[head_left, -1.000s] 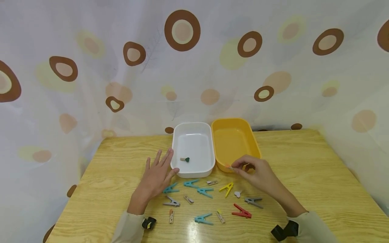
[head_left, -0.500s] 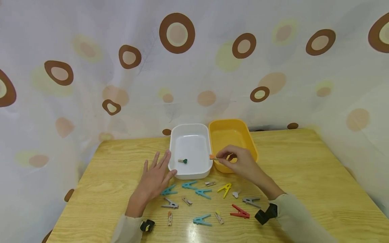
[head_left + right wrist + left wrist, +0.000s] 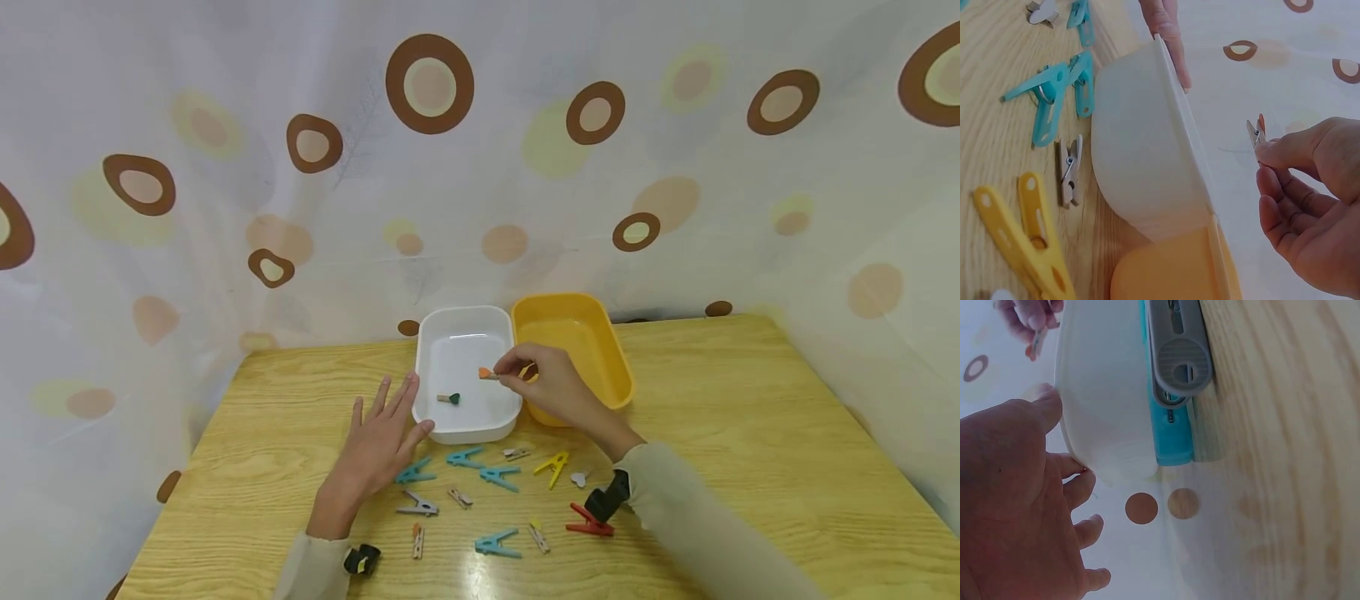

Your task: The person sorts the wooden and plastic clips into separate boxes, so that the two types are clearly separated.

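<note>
My right hand (image 3: 551, 383) pinches a small wooden clothespin with an orange heart (image 3: 487, 374) between thumb and fingertips. In the head view it is over the right part of the white bin (image 3: 480, 435); the right wrist view shows the clothespin (image 3: 1257, 132) held above the rim. Spread fingers of my left hand (image 3: 378, 446) touch the bin's left rim, as the left wrist view also shows. Inside the bin lies a wooden clothespin with a dark green heart (image 3: 449, 399). The yellow bin (image 3: 626, 379) stands against the white one, partly hidden by my right hand.
In front of the bins lie several clips: turquoise ones (image 3: 497, 543), a grey one (image 3: 420, 504), a yellow one (image 3: 553, 468), a red one (image 3: 587, 522) partly under the right wrist camera, and small wooden clothespins (image 3: 539, 537). A patterned cloth (image 3: 510, 167) hangs behind the table (image 3: 720, 400).
My right hand has moved left and away from me, from the yellow bin's front edge to over the white bin, with the orange-heart clothespin pinched throughout. My left hand has stayed at the rim.
</note>
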Demonstrator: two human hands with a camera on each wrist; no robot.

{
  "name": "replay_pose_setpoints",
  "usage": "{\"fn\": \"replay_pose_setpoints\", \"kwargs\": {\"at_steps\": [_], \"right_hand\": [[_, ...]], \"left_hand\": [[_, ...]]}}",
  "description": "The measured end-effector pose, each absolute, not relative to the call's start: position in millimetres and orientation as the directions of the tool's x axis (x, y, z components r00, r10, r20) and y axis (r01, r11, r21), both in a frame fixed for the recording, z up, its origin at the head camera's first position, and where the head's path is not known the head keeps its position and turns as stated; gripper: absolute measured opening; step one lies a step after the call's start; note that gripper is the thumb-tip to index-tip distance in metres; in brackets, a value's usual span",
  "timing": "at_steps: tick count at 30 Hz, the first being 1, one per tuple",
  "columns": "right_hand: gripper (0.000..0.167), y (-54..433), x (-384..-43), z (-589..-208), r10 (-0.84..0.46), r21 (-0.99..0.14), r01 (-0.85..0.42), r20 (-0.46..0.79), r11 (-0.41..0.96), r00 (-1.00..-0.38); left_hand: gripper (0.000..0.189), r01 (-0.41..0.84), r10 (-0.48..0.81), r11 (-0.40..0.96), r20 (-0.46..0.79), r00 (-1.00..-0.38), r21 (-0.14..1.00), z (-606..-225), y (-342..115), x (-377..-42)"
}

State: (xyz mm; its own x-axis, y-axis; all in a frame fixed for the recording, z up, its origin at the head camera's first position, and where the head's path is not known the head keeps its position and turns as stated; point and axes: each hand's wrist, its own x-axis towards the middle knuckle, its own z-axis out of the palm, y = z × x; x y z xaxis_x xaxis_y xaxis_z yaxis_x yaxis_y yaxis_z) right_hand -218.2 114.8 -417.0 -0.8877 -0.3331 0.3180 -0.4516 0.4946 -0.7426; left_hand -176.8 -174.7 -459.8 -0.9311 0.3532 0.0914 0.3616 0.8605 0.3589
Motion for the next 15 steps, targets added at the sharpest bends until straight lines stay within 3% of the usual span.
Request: {"fn": "replay_pose_setpoints", "kwargs": {"at_steps": [15], "right_hand": [[0.005,75,-251,-421,-0.369,-0.725,-0.452,0.287,0.52,-0.884]], "left_hand": [[0.074,0.354,0.345,0.866,0.091,-0.934,0.353,-462,-175,-179]]}}
